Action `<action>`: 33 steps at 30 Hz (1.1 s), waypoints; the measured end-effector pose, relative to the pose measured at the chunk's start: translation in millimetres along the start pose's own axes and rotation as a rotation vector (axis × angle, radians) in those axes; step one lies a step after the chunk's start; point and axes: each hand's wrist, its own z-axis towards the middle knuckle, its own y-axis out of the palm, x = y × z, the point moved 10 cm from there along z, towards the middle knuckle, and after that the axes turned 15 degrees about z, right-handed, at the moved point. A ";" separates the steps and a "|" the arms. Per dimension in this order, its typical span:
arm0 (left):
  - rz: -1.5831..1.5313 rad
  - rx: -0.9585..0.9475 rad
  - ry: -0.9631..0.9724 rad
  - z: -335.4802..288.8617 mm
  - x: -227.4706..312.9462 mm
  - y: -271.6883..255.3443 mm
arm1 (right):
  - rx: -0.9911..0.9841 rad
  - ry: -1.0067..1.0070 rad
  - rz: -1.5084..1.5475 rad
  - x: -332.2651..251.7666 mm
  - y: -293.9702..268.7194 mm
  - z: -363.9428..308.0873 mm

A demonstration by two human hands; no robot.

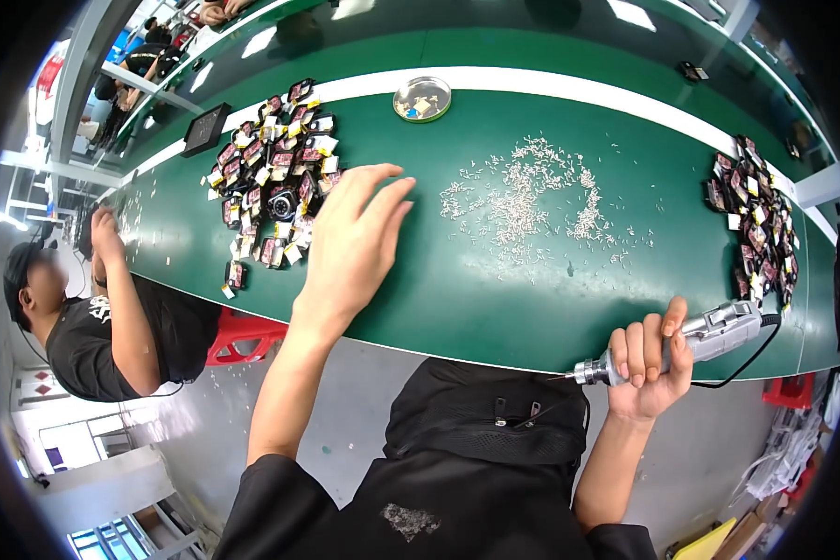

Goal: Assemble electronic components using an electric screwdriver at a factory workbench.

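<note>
My right hand (646, 364) is wrapped round a silver electric screwdriver (726, 329), held at the table's near edge. Its thin bit points left, and a black cord runs from its back end. Above the green table, my left hand (350, 243) is open with its fingers stretched forward and slightly bent; nothing shows in it. Just left of that hand lies a heap of small black watch-like units (275, 173) with red faces and white and yellow tabs. Tiny silvery screws (518, 210) are scattered in a loose patch over the middle of the table.
A round tin (422, 100) with small pieces stands at the far middle, and a black tray (205, 129) lies at far left. A second heap of black units (751, 219) is at right. To the left, a person (103, 322) sits by a red stool (243, 336).
</note>
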 end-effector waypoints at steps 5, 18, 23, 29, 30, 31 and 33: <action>-0.005 -0.046 0.097 12.0 19.6 25.5 | 0.009 0.000 0.018 -4.9 -3.6 -2.8; 0.044 -0.014 0.219 19.2 24.5 29.9 | -0.035 0.042 0.057 -4.2 -0.5 -2.3; -0.136 -0.131 0.004 13.0 11.4 36.7 | -0.018 0.039 0.066 -5.2 -2.2 -4.9; -0.518 -0.102 0.037 -10.4 67.7 11.6 | 0.021 0.009 0.073 -8.5 -7.3 -4.1; -0.621 -0.121 -0.006 -16.5 76.1 9.8 | 0.036 -0.013 0.051 -9.3 -4.5 -3.2; -0.725 -0.141 -0.049 -22.8 84.2 10.2 | 0.046 -0.042 0.057 -11.9 -1.1 -2.6; -0.886 -0.188 -0.115 -37.3 99.1 18.8 | -0.005 -0.102 0.113 -17.8 12.6 -2.8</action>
